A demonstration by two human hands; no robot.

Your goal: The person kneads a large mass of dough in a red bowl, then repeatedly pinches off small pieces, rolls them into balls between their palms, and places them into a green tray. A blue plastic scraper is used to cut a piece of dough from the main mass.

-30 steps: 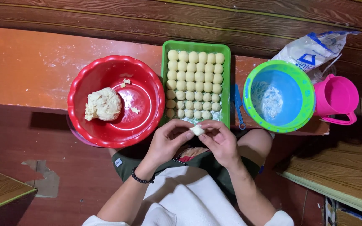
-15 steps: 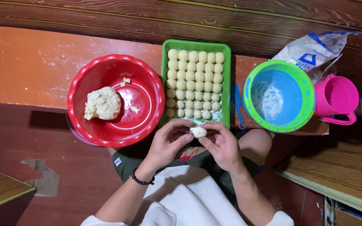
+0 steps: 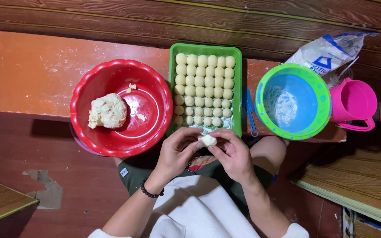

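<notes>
An orange tabletop (image 3: 31, 70) dusted with flour carries a red bowl (image 3: 155, 105) holding a lump of dough (image 3: 107, 111), a blue bowl with a green rim (image 3: 293, 102) with flour in it, and between them a green tray (image 3: 238, 88) filled with rows of dough balls (image 3: 204, 88). A pink jug (image 3: 352, 102) and a flour bag (image 3: 327, 53) stand at the right. Just below the tray, the left hand (image 3: 176, 154) and right hand (image 3: 233, 154) together pinch one small dough piece (image 3: 207, 140) between their fingertips.

A small pale dough ball (image 3: 207, 140) sits pinched just before the green tray (image 3: 238, 92).
</notes>
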